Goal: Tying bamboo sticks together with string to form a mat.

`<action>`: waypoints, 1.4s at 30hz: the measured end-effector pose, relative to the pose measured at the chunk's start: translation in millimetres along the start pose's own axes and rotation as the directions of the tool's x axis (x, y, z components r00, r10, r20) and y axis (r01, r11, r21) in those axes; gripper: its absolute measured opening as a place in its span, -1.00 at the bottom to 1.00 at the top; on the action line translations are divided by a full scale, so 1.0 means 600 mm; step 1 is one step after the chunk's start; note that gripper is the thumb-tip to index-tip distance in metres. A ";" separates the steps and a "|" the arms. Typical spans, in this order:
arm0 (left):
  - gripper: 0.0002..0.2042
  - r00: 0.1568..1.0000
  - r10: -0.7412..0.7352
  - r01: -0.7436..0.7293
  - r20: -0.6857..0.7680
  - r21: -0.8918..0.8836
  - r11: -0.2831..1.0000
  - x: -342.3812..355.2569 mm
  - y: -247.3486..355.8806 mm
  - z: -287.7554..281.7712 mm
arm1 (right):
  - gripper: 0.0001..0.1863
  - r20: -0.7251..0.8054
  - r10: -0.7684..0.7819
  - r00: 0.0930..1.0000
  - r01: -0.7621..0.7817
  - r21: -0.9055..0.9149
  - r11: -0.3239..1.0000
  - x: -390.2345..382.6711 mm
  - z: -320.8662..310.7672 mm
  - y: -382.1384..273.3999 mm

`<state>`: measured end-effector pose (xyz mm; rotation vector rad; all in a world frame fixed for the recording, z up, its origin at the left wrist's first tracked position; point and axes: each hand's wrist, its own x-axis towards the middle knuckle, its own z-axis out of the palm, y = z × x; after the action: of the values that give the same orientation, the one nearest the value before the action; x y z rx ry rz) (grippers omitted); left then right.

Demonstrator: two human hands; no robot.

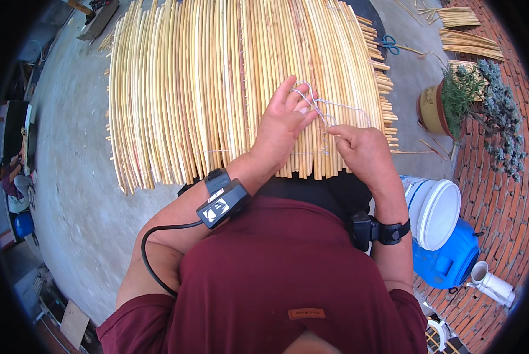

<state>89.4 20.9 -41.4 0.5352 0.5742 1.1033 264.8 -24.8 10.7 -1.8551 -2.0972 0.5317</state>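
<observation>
A wide mat of pale peeled sticks, laid side by side and bound with thin string, spreads in front of me and reaches to my lap. Over its right part my left hand is turned palm up, with white string looped about its bent fingers and its thumb laid against them. My right hand, just to the right, has thumb and forefinger pinched on the same string close to the mat's near edge. A slack length of string arcs between the hands over the sticks.
Blue-handled scissors lie right of the mat. Bundles of sticks and a potted plant stand by the brick paving. Nearer are a white bucket, a blue barrel and a white pipe. Another person sits far left.
</observation>
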 end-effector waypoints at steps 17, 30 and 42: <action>-0.35 1.000 -0.015 0.015 0.023 0.001 1.000 0.001 0.002 -0.004 | -0.77 0.037 0.015 0.999 -0.011 -0.090 0.996 0.009 -0.024 -0.026; -0.35 0.999 -0.024 0.024 0.026 -0.013 1.000 0.002 0.001 -0.007 | -0.77 0.075 0.038 0.996 -0.033 -0.070 0.997 0.014 -0.024 -0.027; -0.35 0.999 -0.019 0.019 0.038 0.006 1.000 0.002 0.001 -0.007 | -0.80 0.295 0.006 0.955 0.109 -0.372 0.922 0.072 -0.047 -0.046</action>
<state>86.6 22.5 -44.3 0.5538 0.5481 1.0715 247.5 17.3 47.4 -2.0181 -2.5981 0.4220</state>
